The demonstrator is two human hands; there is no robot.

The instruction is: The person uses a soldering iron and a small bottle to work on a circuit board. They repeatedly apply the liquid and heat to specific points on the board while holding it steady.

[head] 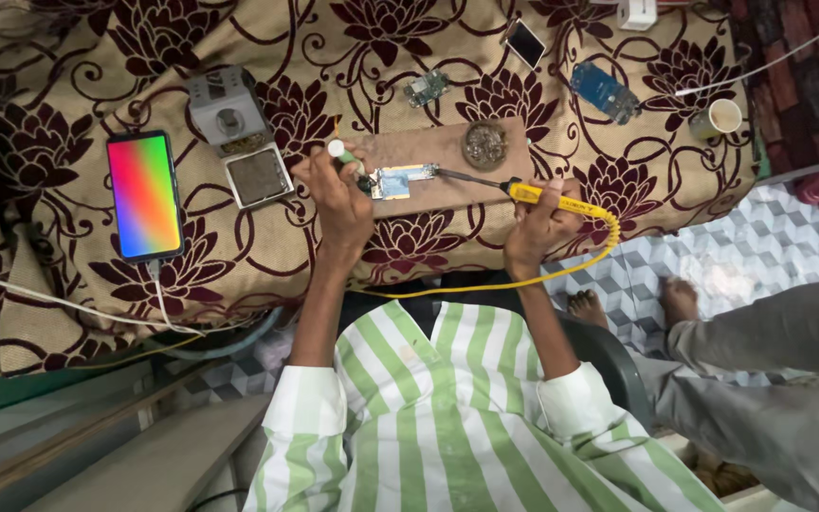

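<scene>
From the head view I see my right hand (539, 226) clenched around the yellow handle of a soldering iron (523, 192); its dark tip reaches leftward to the edge of a small circuit board (396, 180) lying on a brown wooden board (447, 190). My left hand (336, 194) is closed on a small white-and-green tube (341, 154) (its fingers sit right at the left end of the circuit board — I cannot tell whether they press on it). The yellow coiled cord (561, 270) runs from the iron's handle down and back across my lap.

The wooden board rests on a table (68, 284) covered in a beige cloth with dark red flowers; at its top edge sits a round tin of brass wool (484, 144). Left of my left hand lies a square tray of dark sponge (258, 176), and just above that a grey boxy device with a knob (227, 111); further left a smartphone (145, 195) shows a rainbow screen, a white cable plugged into its lower end. Higher up on the cloth lie a small green board (426, 88), a blue circuit board (605, 91) and a small dark-screened module (525, 43); a paper cup (718, 118) stands near the right edge. Another person's bare feet (629, 303) rest on the tiled floor (770, 237) — well apart from my hands.
</scene>
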